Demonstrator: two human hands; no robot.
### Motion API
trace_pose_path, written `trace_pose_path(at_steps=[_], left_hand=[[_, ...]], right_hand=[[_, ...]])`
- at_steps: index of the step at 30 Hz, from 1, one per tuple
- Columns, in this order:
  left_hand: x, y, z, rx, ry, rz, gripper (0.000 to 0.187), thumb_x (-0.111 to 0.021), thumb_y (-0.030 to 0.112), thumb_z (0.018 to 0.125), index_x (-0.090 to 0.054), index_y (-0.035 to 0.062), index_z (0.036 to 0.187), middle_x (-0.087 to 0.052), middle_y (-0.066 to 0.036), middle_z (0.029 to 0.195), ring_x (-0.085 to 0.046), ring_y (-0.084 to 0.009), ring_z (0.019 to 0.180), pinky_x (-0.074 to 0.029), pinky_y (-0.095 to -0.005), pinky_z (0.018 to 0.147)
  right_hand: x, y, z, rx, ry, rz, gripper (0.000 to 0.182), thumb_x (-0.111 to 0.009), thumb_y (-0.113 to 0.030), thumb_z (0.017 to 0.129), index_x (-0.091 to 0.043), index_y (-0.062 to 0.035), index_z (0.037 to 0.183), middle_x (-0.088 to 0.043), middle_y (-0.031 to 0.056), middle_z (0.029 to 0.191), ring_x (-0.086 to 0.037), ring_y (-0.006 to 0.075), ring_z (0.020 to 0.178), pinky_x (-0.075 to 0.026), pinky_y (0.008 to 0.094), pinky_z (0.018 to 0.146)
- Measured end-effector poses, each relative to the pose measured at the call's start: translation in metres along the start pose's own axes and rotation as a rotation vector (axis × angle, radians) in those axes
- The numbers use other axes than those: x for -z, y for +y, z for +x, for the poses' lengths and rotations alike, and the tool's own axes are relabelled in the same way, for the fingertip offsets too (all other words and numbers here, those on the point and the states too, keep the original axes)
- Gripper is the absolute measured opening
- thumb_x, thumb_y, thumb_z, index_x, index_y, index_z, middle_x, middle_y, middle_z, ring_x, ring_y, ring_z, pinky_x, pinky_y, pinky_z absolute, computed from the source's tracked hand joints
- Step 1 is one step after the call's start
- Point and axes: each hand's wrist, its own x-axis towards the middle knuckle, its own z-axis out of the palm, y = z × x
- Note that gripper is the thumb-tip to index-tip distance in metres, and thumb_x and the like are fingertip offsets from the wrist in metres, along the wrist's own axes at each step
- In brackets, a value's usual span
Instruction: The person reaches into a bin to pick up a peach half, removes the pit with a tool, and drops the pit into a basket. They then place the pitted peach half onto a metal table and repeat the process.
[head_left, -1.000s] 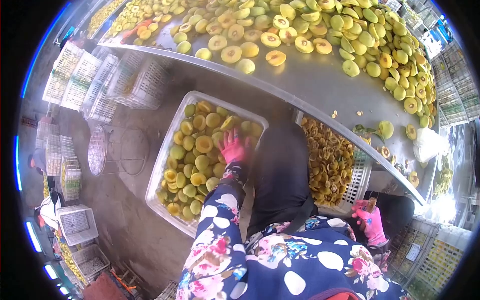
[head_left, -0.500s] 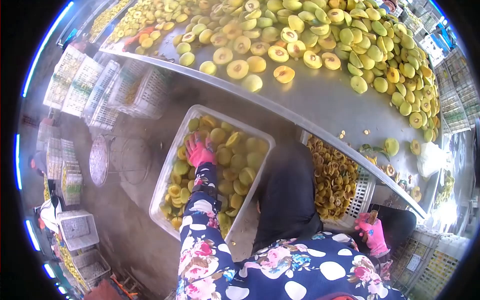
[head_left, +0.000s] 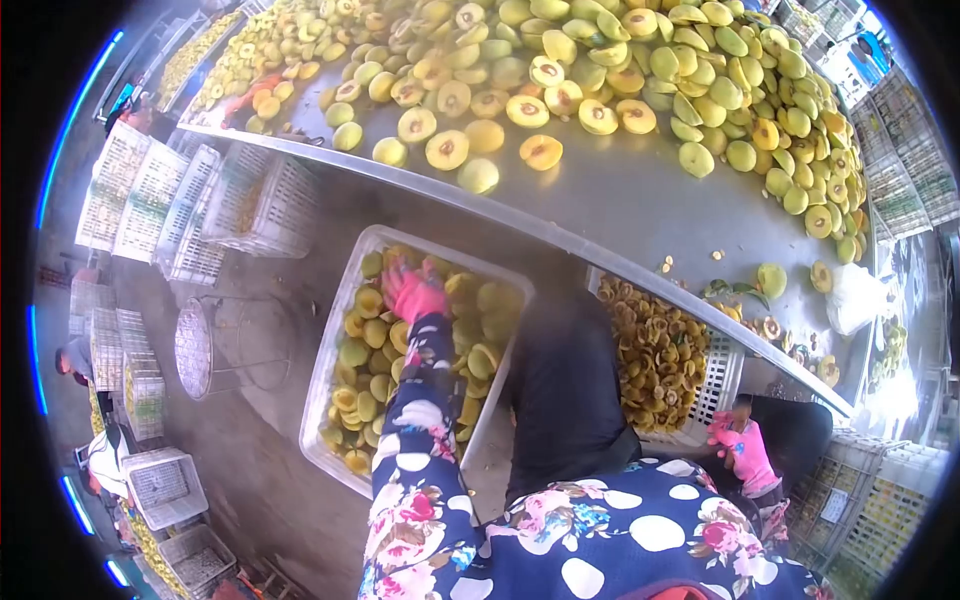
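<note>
My left hand (head_left: 418,294), in a pink glove, reaches into the far part of a white crate (head_left: 313,420). Its fingers are apart and rest on yellow-green fruit halves (head_left: 372,360) that fill the crate. Beside my right leg, my right hand (head_left: 742,452), also pink-gloved, is closed around a small brown object (head_left: 741,408); only its top shows, and I cannot make out its kind. Close to that hand, a second white crate (head_left: 722,385) holds browned fruit pieces (head_left: 655,360), partly hidden under the table edge.
A metal table (head_left: 600,205) with a raised edge crosses above, bearing many halved fruits (head_left: 720,90) and a white plastic bag (head_left: 857,298). Stacked crates (head_left: 145,195) and a round-topped stool (head_left: 194,347) stand at left. More crates (head_left: 835,500) stand at lower right.
My left hand has moved farther over the fruit towards the crate's far side. The view has shifted slightly. My right hand still keeps its hold on the brown object.
</note>
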Motion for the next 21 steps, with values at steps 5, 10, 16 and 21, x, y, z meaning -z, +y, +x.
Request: trace_pose_path(at_steps=[5,10,16,21], left_hand=[[0.009,0.043,-0.012,0.056,-0.285,-0.034,0.058,-0.040,0.042,0.089,-0.029,0.0104,0.136,-0.030,-0.008,0.141,-0.021,-0.0247,0.132,-0.013,-0.0426,0.106],[-0.020,0.032,-0.008,-0.004,-0.227,0.114,0.055,-0.030,0.041,0.092,-0.028,0.0085,0.136,-0.026,-0.005,0.143,-0.020,-0.0229,0.133,-0.011,-0.0405,0.107],[-0.041,-0.020,0.026,-0.162,-0.269,-0.117,0.041,-0.041,0.029,0.091,-0.048,0.0050,0.123,-0.044,-0.014,0.129,-0.042,-0.0253,0.118,-0.029,-0.0354,0.100],[0.090,0.045,0.038,-0.284,0.364,-0.732,0.022,-0.055,0.014,0.085,-0.061,0.0027,0.102,-0.063,-0.016,0.096,-0.061,-0.0258,0.087,-0.048,-0.0322,0.076]], right_hand=[[-0.008,-0.010,-0.005,-0.019,0.072,0.094,0.037,-0.062,-0.013,0.076,-0.051,0.0040,0.107,-0.062,0.0100,0.084,-0.058,0.0115,0.064,-0.043,0.0207,0.049],[-0.008,-0.017,-0.004,-0.119,0.091,0.022,0.036,-0.062,-0.014,0.077,-0.052,0.0010,0.108,-0.062,0.0079,0.084,-0.053,0.0081,0.053,-0.041,0.0186,0.045],[0.001,-0.023,-0.008,-0.065,0.029,0.131,0.042,-0.066,-0.018,0.078,-0.047,0.0003,0.111,-0.059,0.0085,0.086,-0.055,0.0091,0.058,-0.039,0.0185,0.044],[0.015,-0.003,-0.006,0.004,-0.081,0.233,0.036,-0.062,-0.020,0.080,-0.048,0.0003,0.107,-0.058,0.0095,0.085,-0.058,0.0147,0.069,-0.047,0.0230,0.055]])
